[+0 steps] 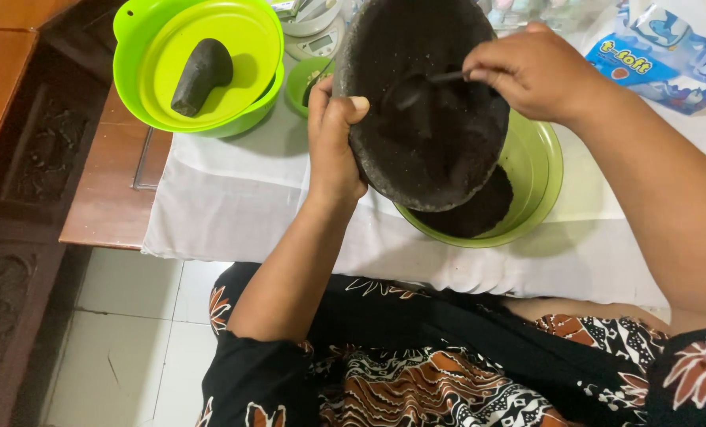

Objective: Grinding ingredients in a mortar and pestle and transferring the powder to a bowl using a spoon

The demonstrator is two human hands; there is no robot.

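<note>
Left hand [333, 146] clamped on the left rim of a round, dark grey stone mortar [424, 103], thumb over the edge, fingers behind it; mortar tipped steeply, bowl facing the camera, lower edge hanging over a wide lime-green plastic bowl [539, 170]. Right hand [531, 71] closed in a pinch on the handle of a dark spoon [420, 87], spoon head pressed against the mortar's inner face. Dark ground powder [479, 209] coats the mortar inside and sits in a heap at the bottom of the green bowl, directly under the mortar's lip. Bowl stands on a white cloth [234, 198] covering the worktop. Just left of the mortar, partly hidden behind the left hand, a small green plastic cup [305, 79]. Further left, a larger bright green plastic basin with a yellow-green lid [202, 63] resting on it, and a dark stone pestle [201, 75] lying on that lid. Behind the cup, a small white kitchen scale [317, 35], partly cut off. Top right, a blue-and-white plastic packet [661, 59] on the cloth, well apart from the bowl. Brown wooden furniture [20, 158] at far left; patterned black-and-brown fabric [416, 372] across the person's lap at the bottom.
</note>
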